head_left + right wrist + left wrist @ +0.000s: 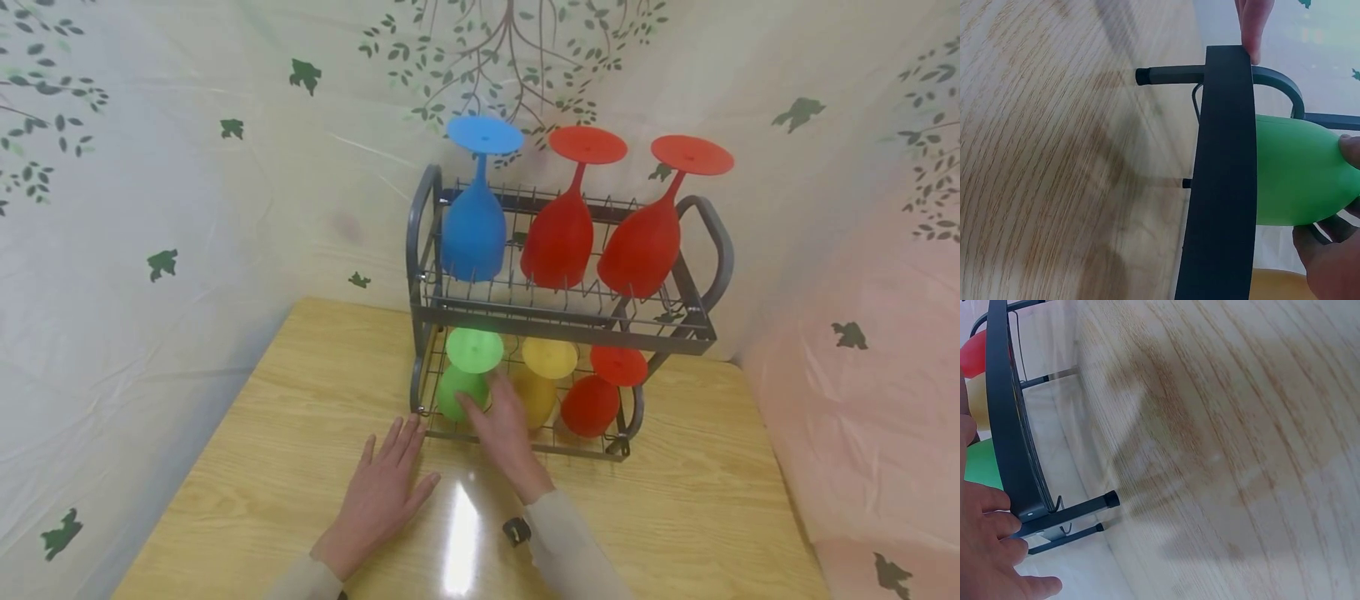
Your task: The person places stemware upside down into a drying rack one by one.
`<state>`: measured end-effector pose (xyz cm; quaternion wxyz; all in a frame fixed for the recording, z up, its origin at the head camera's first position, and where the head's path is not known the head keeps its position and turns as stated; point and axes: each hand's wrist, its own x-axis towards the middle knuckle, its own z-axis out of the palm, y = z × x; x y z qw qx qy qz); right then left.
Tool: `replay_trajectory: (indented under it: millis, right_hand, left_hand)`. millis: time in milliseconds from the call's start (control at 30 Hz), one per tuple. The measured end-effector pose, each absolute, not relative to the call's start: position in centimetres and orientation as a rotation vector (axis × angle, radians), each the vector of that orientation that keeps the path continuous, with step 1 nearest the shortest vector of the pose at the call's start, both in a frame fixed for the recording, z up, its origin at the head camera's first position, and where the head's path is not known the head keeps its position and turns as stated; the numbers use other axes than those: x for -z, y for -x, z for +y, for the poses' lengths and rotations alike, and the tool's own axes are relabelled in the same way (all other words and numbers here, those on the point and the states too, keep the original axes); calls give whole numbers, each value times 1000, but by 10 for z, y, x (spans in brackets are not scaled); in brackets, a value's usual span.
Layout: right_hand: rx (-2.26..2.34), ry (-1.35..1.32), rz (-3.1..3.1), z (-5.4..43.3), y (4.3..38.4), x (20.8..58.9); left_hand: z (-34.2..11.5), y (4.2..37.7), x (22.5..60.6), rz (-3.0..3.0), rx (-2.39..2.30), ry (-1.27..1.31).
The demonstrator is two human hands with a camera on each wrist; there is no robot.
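Observation:
My right hand [510, 429] holds the green wine glass [454, 393], which stands upside down at the left of the lower tier of a dark two-tier dish rack [525, 319]. In the right wrist view, thumb and fingers lie on either side of the green bowl [1294, 172], behind the rack's front rail [1225, 156]. My left hand [378, 500] has its fingers straight, with the tips at the rack's lower left front corner. Beside the green glass, a yellow wine glass [550, 358] and a red one [591, 406] are also inverted.
On the upper tier stand an inverted blue wine glass [474, 233] and two red ones [558, 242], the rightmost leaning. The rack sits on a wooden table [300, 400] before a leaf-patterned cloth [225, 200]. A dark band [517, 531] is at my right wrist.

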<state>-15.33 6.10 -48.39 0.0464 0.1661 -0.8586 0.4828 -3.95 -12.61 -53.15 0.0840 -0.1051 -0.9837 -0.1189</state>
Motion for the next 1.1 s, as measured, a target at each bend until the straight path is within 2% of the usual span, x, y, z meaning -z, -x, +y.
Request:
replay_trajectory:
  millis: [833,1100]
  right_hand:
    - [-1499,-482,-2651,60,155,492]
    - [-1532,-456,-2630,65,144,489]
  left_hand:
    - [-125,41,531,-2933,358,328]
    - [-126,40,529,-2912,406,309]
